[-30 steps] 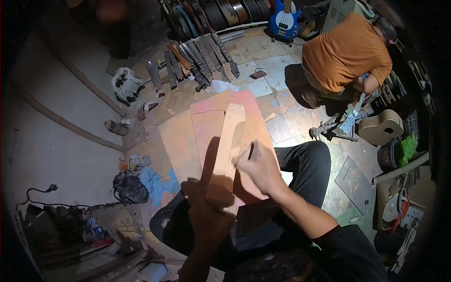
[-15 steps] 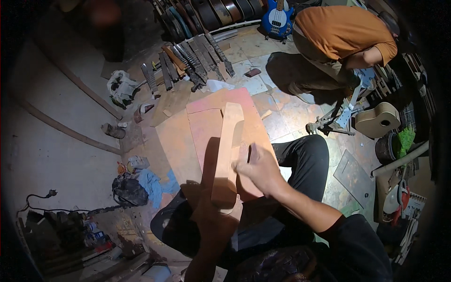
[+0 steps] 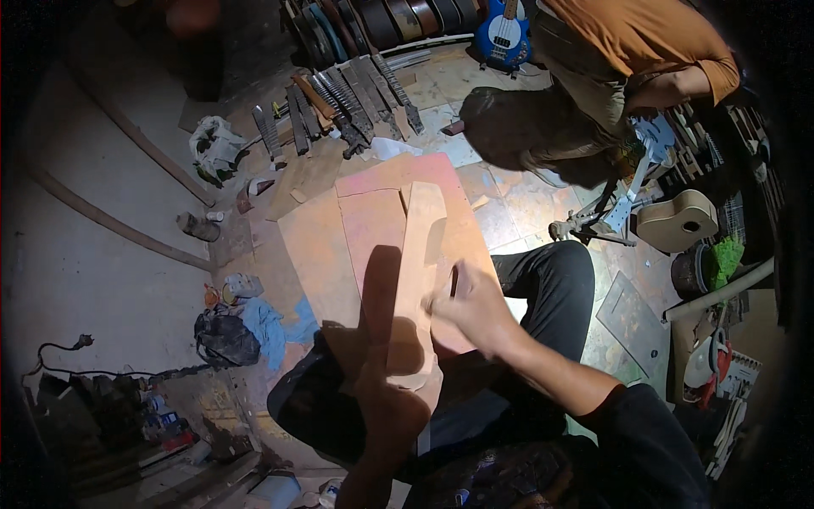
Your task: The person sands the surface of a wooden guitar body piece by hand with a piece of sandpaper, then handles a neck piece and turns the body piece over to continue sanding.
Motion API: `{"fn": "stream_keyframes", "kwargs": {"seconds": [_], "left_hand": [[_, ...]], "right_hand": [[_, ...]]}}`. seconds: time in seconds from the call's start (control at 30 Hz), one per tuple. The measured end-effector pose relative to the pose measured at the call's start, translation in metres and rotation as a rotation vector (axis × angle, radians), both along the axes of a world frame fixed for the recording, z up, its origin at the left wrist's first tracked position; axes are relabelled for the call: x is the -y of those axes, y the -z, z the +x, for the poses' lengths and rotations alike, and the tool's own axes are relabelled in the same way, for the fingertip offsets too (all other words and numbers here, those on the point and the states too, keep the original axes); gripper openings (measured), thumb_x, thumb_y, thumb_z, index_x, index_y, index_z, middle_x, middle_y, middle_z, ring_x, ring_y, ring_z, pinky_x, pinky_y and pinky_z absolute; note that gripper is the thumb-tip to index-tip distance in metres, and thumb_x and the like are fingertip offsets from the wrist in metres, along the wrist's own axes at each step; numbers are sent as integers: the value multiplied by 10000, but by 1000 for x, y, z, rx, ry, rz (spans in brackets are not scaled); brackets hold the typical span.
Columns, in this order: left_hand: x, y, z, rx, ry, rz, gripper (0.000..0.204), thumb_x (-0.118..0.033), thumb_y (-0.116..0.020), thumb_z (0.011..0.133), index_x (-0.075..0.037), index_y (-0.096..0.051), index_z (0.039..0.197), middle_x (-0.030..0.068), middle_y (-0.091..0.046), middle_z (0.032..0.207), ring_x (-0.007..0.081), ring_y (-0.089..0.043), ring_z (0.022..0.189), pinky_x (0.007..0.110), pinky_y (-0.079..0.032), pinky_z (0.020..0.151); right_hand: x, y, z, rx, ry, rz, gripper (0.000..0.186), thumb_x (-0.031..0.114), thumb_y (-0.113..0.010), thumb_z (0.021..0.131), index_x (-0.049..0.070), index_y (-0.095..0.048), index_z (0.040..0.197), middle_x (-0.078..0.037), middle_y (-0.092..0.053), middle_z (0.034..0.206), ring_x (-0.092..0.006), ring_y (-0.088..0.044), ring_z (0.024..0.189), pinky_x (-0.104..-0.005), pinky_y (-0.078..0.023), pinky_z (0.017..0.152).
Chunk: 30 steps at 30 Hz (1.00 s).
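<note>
A pale wooden guitar neck (image 3: 417,246) stands in front of me, its wider, notched end pointing away. Its near end sits in my left hand (image 3: 400,394), which is wrapped round it in shadow. Against the right edge of the neck, about midway along, is my right hand (image 3: 479,314), blurred and closed. A small dark, flat thing (image 3: 457,278) pokes up from its fingers; what it is I cannot make out. Beneath the neck lies a pinkish-orange board (image 3: 365,220) over my legs.
Several files and rasps (image 3: 326,106) lie on the floor ahead. A blue bass guitar (image 3: 504,38) stands beyond them. Far right, a person in an orange shirt (image 3: 632,38) bends over a light-blue instrument part. An acoustic guitar body (image 3: 676,222) and a grey panel (image 3: 632,322) are at right.
My right hand keeps about the same place beside the neck, still blurred. The neck has shifted slightly right. The person in orange shows farther up and right.
</note>
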<state>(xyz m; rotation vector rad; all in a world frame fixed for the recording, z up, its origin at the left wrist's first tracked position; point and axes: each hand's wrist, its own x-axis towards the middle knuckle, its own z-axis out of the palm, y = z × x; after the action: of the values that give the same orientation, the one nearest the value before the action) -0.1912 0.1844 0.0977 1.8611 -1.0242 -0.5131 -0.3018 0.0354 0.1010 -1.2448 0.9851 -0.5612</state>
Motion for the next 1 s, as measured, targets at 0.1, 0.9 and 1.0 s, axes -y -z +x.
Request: {"fn": "stream_keyframes", "kwargs": {"seconds": [0.1, 0.9, 1.0], "left_hand": [[-4, -5, 4, 37, 29, 71, 431, -113, -874, 720, 24, -634, 1051, 221, -700, 939, 402, -709, 853, 429, -569, 772], [-20, 20, -7, -63, 62, 131, 435, -151, -849, 763, 38, -632, 1088, 210, -675, 917, 368, -707, 880, 424, -560, 777], [-18, 24, -6, -237, -13, 132, 431, -148, -849, 761, 42, -633, 1082, 218, -683, 935, 371, -710, 892, 430, -565, 803]], "right_hand": [[-7, -6, -2, -68, -63, -222, 244, 116, -737, 829, -35, -634, 992, -85, -694, 885, -141, -628, 857, -296, -519, 796], [11, 23, -8, -75, 24, -123, 333, 215, -758, 833, -51, -594, 950, -81, -616, 846, -156, -561, 807, -360, -492, 760], [7, 20, -3, -38, 33, -67, 333, 207, -753, 832, -58, -599, 960, -91, -621, 851, -148, -566, 822, -346, -493, 762]]}}
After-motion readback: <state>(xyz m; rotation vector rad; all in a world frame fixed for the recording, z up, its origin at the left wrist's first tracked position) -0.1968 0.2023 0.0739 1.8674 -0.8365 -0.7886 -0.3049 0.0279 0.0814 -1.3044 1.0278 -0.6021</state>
